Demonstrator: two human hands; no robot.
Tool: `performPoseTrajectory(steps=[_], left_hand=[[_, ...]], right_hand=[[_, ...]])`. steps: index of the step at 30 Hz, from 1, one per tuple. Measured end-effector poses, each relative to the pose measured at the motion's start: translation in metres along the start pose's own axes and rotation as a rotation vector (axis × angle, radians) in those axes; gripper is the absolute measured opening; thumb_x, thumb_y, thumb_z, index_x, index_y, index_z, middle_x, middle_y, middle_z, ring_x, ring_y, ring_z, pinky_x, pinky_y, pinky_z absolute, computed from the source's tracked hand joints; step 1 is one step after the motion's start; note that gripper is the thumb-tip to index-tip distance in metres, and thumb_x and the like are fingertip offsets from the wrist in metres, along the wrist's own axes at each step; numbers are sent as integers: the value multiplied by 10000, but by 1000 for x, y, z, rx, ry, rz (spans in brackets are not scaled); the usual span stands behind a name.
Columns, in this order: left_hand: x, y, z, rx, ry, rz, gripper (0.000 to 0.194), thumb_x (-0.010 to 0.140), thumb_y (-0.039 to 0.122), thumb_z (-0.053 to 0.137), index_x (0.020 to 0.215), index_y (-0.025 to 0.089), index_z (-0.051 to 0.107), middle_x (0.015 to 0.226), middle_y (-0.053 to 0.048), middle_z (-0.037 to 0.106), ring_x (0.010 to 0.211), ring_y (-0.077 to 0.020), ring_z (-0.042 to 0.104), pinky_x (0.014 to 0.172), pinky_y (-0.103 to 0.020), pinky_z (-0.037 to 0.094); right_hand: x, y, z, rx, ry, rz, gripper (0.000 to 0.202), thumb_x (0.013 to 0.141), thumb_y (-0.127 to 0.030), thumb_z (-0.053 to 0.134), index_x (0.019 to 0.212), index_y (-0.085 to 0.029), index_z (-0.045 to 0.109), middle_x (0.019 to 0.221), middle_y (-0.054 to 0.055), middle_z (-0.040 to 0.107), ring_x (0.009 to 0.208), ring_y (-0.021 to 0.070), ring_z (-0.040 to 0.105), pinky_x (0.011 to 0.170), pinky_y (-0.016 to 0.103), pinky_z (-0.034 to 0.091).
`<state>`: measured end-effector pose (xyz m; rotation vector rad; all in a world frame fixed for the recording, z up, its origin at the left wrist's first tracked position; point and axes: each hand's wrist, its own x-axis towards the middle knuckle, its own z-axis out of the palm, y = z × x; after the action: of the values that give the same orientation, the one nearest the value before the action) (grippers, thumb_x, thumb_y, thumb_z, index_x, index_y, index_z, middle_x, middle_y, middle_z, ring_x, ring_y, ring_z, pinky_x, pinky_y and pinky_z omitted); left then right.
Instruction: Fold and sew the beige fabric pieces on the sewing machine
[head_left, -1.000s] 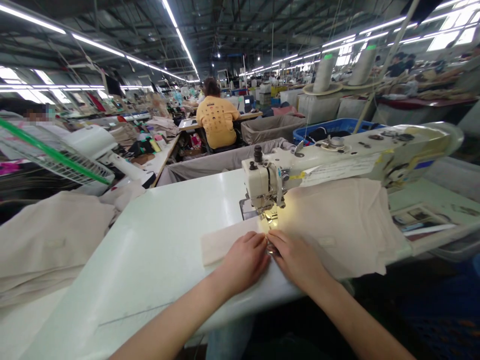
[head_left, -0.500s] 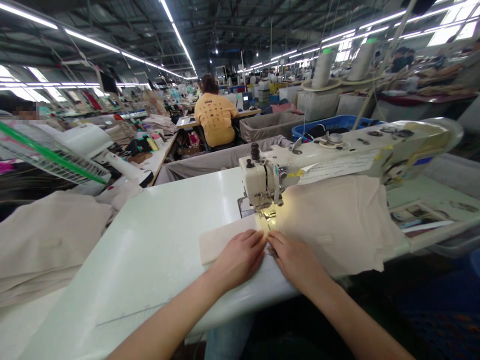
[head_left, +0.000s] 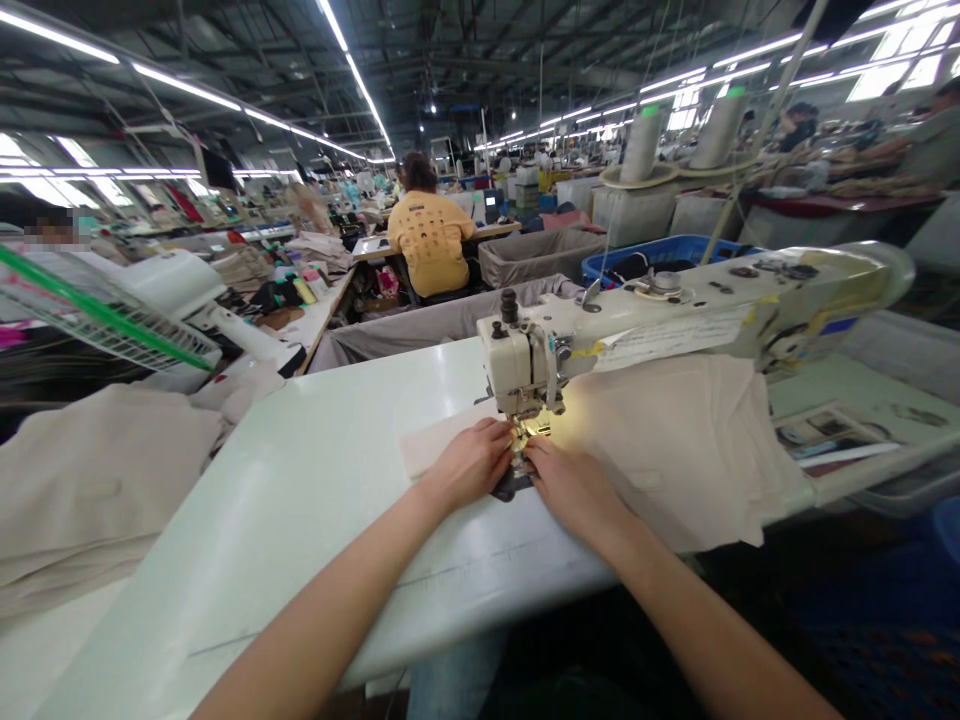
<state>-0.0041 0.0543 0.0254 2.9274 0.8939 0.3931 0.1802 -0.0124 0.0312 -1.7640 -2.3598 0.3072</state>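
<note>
A sewing machine (head_left: pixel 504 355) stands before me, its small lamp lighting the presser foot (head_left: pixel 537 428). A beige cloth piece (head_left: pixel 427 446) lies flat at the left of the foot. My left hand (head_left: pixel 474 464) presses on this piece with closed fingers, their tips close to the needle area. Just across the foot, my right hand (head_left: pixel 568 482) has its fingers bent together at the cloth's edge; its fingertips are partly hidden. The dark metal needle plate (head_left: pixel 513 486) shows between the hands. Beside my right hand lies a stack of beige cloth panels (head_left: pixel 682 440).
More beige panels (head_left: pixel 105 480) are piled at the left, near a white fan with a green rim (head_left: pixel 112 310). A grey fabric bin (head_left: pixel 420 335) stands behind the table. A person in a yellow shirt (head_left: pixel 431 240) sits farther off. Thread cones (head_left: pixel 641 145) rise behind the machine.
Both hands have moved forward, up to the presser foot, and the beige cloth piece has shifted away from me with them. The metal plate nearer me is now uncovered.
</note>
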Motion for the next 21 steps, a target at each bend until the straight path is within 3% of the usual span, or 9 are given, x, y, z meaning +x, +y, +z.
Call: performPoseTrajectory(steps=[5,11,21], left_hand=[[-2,-2,4,-10,42,-16,294,1024,227,409,1180,165,651,1158,-128,678,1084,-239,629,973,-407,559],[-10,1,14,-10,130,-51,336,1020,220,421,1304,145,583,1323,-151,630,1212,-247,589,1058,-443,523],[-9,-1,14,0,132,-22,309,1025,227,410,1256,157,602,1294,-138,641,1191,-240,599,1037,-425,542]], right_hand=[[-12,-6,7,-7,21,-3,278,1009,-212,440,1169,-206,668,1253,71,687,883,221,724,730,306,536],[-28,-16,34,28,94,-27,348,989,-161,460,1288,-177,636,1407,111,612,1037,219,708,838,311,565],[-28,-15,47,10,184,-34,369,995,-176,431,1288,-183,656,1407,105,623,1031,217,718,809,304,586]])
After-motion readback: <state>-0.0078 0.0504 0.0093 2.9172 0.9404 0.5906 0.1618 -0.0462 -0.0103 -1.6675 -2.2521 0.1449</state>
